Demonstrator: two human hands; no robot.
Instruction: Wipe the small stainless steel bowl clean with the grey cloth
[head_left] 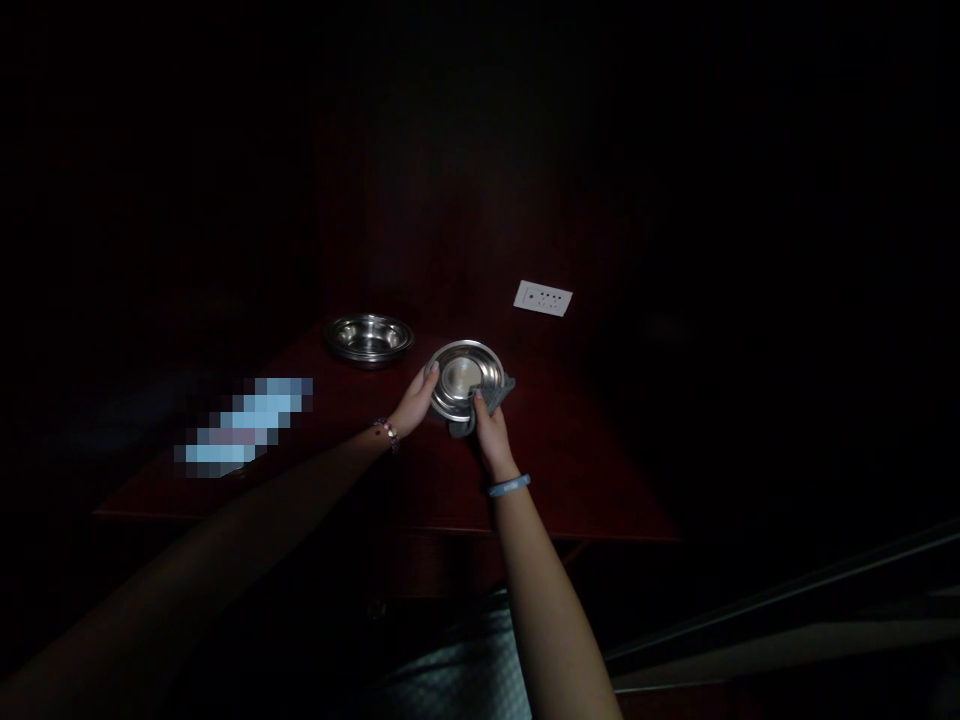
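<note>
In a dark room I hold a small steel bowl (463, 375) over a dark red wooden table (555, 470). My left hand (415, 402) grips the bowl's left rim, fingers curled round it. My right hand (489, 432) is closed on a grey cloth (491, 397) pressed against the bowl's lower right side. The bowl tilts toward me, so its inside shows. A beaded bracelet sits on my left wrist, a blue band on my right.
A second steel bowl (368, 338) rests on the table at the back left. A white wall socket plate (543, 298) is behind the table. A blurred light-blue patch (244, 425) lies at the table's left. The surroundings are black.
</note>
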